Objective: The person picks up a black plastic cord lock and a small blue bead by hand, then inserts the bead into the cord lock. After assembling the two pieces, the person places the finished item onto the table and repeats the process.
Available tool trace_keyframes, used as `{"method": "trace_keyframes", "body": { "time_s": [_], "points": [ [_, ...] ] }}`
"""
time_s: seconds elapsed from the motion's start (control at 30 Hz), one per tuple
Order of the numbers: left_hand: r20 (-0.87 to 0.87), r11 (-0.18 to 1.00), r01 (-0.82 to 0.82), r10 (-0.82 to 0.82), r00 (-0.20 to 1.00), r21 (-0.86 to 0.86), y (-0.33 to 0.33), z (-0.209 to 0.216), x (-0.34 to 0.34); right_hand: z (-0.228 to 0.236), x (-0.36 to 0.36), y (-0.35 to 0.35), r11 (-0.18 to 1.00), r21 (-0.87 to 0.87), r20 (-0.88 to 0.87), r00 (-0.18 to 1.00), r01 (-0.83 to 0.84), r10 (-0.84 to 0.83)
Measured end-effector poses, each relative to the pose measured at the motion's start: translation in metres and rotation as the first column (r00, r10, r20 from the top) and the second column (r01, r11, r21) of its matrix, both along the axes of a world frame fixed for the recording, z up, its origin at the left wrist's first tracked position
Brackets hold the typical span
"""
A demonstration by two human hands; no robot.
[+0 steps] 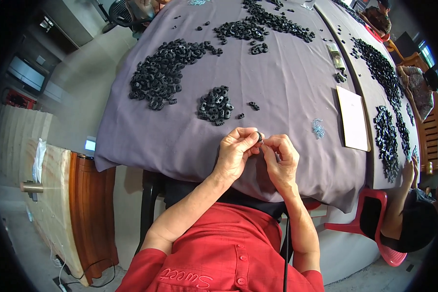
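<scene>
Close together above the table's near edge, my two hands meet over one small black ring-shaped part [260, 137]. My left hand [236, 152] pinches this part between thumb and fingertips. The thumb and forefinger of my right hand [281, 158] are pressed together at the part's right side, on something too small to make out. Just beyond lies a small heap of black ring-shaped parts [216, 105], with a few loose ones [253, 105] beside it. Right of my hands is a little pile of tiny light-blue pieces [318, 128].
A grey-purple cloth [277, 73] covers the table. Larger heaps of black parts [158, 73] lie farther off. At the right are a white sheet [353, 118] and a second table with more black parts [387, 141]. Several people sit around, one near a red plastic chair [362, 219].
</scene>
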State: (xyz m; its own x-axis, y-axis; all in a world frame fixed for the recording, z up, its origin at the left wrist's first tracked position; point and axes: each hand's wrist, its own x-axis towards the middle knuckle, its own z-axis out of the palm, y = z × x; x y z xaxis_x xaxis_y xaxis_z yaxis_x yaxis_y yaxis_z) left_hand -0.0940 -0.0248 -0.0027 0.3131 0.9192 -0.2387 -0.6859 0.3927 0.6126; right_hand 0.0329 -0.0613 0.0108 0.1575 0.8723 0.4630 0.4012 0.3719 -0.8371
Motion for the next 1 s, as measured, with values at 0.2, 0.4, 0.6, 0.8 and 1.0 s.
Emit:
{"method": "trace_keyframes", "body": {
  "time_s": [0.2,0.4,0.6,0.8,1.0],
  "points": [
    [0.009,0.999,0.003,-0.004,1.0,0.039,-0.001,-0.009,-0.005,0.007,-0.006,0.001,0.999,0.052,0.108,0.994,0.015,-0.02],
    [-0.05,0.995,0.103,-0.103,0.993,-0.001,-0.001,0.001,-0.02,0.009,-0.006,0.007,0.998,-0.02,0.032,0.998,-0.062,0.063],
    [0.042,0.992,-0.08,0.084,0.996,-0.101,0.006,-0.003,-0.047,0.028,-0.016,0.039,0.92,-0.259,0.079,0.943,-0.294,0.324],
    [0.097,0.995,-0.023,0.033,0.995,-0.102,0.007,-0.009,-0.057,-0.002,-0.027,0.074,0.995,-0.08,0.555,0.827,-0.051,0.087],
    [0.037,0.996,-0.03,0.033,0.999,-0.086,0.006,-0.003,-0.052,-0.004,-0.017,0.079,0.994,-0.098,0.59,0.802,-0.046,0.096]
  ]
}}
